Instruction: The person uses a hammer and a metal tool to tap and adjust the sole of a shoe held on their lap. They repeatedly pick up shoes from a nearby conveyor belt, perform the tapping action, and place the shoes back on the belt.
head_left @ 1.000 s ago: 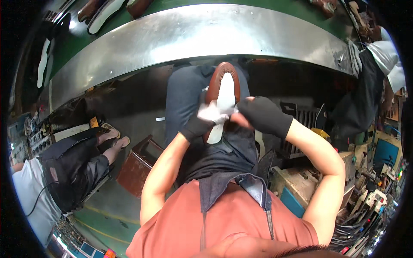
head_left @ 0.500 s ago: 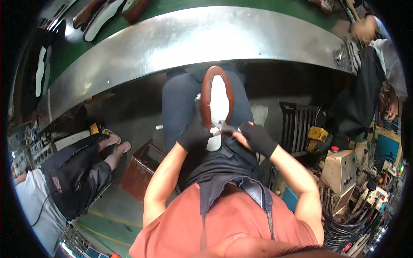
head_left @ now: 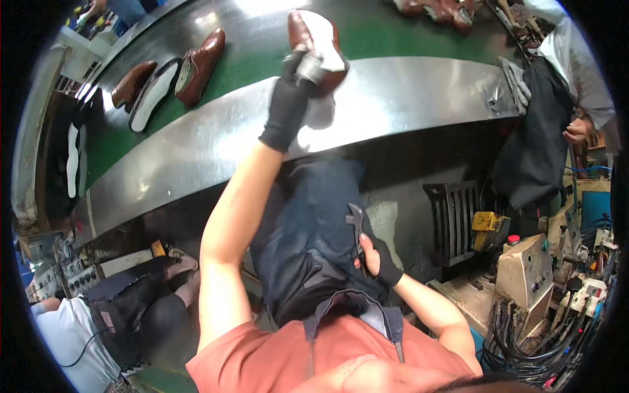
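My left hand (head_left: 291, 108), in a black fingerless glove, reaches far forward and is closed on a brown leather shoe (head_left: 332, 80). The shoe is held sole up over the green belt (head_left: 262, 49), beyond the metal edge, and its white underside (head_left: 320, 34) shows. Motion smears the fingers a little. Low over my lap, my right hand (head_left: 379, 263), gloved the same way, grips a grey metal tool with a forked, hooked head (head_left: 356, 216). The tool's head points away from me, above my dark apron (head_left: 314, 216).
Several brown shoes (head_left: 200, 69) lie on the belt at left, more (head_left: 439, 13) at far right. A shiny metal ledge (head_left: 419, 88) borders the belt. Machinery with a red button (head_left: 513, 240) and cables stands at right. One person (head_left: 78, 327) sits left, another (head_left: 576, 72) is at right.
My left hand has carried the shoe from my lap forward over the belt. My right hand has drawn back and down, with the tool now apart from the shoe.
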`<action>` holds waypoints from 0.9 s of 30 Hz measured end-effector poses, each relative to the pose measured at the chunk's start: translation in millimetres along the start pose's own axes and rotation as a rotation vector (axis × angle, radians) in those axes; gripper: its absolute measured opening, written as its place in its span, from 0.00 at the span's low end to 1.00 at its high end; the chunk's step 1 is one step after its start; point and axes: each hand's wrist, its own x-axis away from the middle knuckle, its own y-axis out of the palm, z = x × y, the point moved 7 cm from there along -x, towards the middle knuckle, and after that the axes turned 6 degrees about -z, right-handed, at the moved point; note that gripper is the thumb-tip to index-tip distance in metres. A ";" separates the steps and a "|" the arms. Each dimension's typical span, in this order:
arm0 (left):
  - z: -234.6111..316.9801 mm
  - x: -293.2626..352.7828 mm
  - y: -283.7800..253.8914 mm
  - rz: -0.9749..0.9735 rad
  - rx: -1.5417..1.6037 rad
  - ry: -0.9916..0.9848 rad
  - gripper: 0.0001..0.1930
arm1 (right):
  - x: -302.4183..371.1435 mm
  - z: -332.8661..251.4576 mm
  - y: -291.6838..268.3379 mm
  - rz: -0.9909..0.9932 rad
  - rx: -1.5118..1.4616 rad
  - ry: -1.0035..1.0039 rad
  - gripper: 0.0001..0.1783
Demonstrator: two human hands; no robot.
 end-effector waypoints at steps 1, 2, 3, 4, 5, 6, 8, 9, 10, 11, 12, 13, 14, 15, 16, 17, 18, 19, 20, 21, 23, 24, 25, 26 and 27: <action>-0.2 -0.3 18.3 -0.105 -0.217 0.098 0.20 | 1.6 -7.3 2.6 0.008 -0.061 -0.014 0.31; -20.2 10.0 36.5 -0.382 -0.499 0.095 0.20 | 0.6 -11.3 5.4 -0.004 -0.050 -0.025 0.31; -26.7 37.1 69.1 -0.638 -0.480 0.024 0.20 | 0.5 -10.6 6.0 -0.009 -0.049 -0.016 0.31; 8.0 68.3 100.0 -0.880 -0.474 0.341 0.21 | 0.3 -11.3 4.9 -0.008 -0.046 -0.010 0.31; -23.4 101.0 101.9 -1.270 -0.620 0.151 0.21 | 2.2 -19.1 8.1 -0.003 -0.055 -0.026 0.30; -22.9 106.2 99.1 -1.348 -0.657 0.060 0.23 | 7.8 -25.6 11.2 0.011 -0.063 -0.030 0.30; -21.3 103.2 82.3 -1.325 -0.537 -0.078 0.25 | 13.5 -25.2 8.7 0.025 -0.071 -0.038 0.31; -30.2 84.3 46.3 -1.051 -0.539 -0.149 0.23 | 14.5 -24.3 6.7 0.014 -0.066 -0.048 0.31; -43.9 66.5 0.7 -0.774 -0.535 -0.217 0.22 | 14.0 -26.3 4.8 0.002 -0.060 -0.059 0.30; -51.6 46.3 -49.5 -0.418 -0.527 -0.248 0.18 | 16.0 -37.6 5.9 -0.025 -0.033 -0.076 0.30; -47.0 21.3 -91.4 -0.114 -0.453 -0.193 0.16 | 13.7 -35.4 4.2 -0.029 -0.041 -0.080 0.30; -31.3 -1.7 -131.2 0.012 -0.548 -0.049 0.12 | 13.5 -31.0 2.9 -0.028 -0.051 -0.085 0.30; -35.7 -15.0 -201.8 0.213 -0.462 0.135 0.20 | 10.3 -32.4 5.5 -0.053 -0.052 -0.093 0.30; -49.8 -16.9 -277.0 0.494 -0.466 0.026 0.24 | 10.8 -45.3 10.2 -0.061 -0.085 -0.096 0.29; -59.3 -9.5 -342.0 0.776 -0.460 -0.082 0.29 | 7.5 -49.3 13.5 -0.096 -0.078 -0.088 0.29; -60.1 -6.5 -389.4 0.863 -0.522 -0.008 0.30 | 4.2 -50.5 18.4 -0.138 -0.072 -0.081 0.29; -58.2 -15.6 -392.7 0.922 -0.558 0.060 0.32 | 2.5 -49.9 18.1 -0.143 -0.070 -0.069 0.29; -80.0 -25.8 -392.0 0.895 -0.514 -0.114 0.31 | 1.2 -52.3 18.9 -0.145 -0.061 -0.073 0.28; -87.8 -39.6 -386.9 0.779 -0.420 -0.054 0.31 | -1.6 -49.9 19.4 -0.139 -0.046 -0.085 0.28; -95.6 -53.5 -372.4 0.658 -0.321 -0.004 0.30 | -4.5 -43.3 18.4 -0.125 -0.032 -0.087 0.28; -90.2 -71.3 -350.8 0.451 -0.289 0.037 0.27 | -4.6 -42.1 18.0 -0.119 -0.024 -0.050 0.28; -82.9 -72.7 -350.0 0.403 -0.251 -0.011 0.26 | -5.8 -41.8 17.6 -0.117 -0.012 -0.062 0.28; -72.3 -70.0 -351.4 0.357 -0.214 -0.057 0.26 | -5.4 -41.0 17.3 -0.116 0.002 -0.076 0.28; -80.0 -71.5 -367.3 0.397 -0.090 -0.181 0.27 | -5.4 -41.0 17.5 -0.115 0.015 -0.091 0.28; -85.1 -66.6 -384.7 0.456 0.032 -0.303 0.29 | -4.5 -40.6 18.8 -0.111 0.021 -0.085 0.28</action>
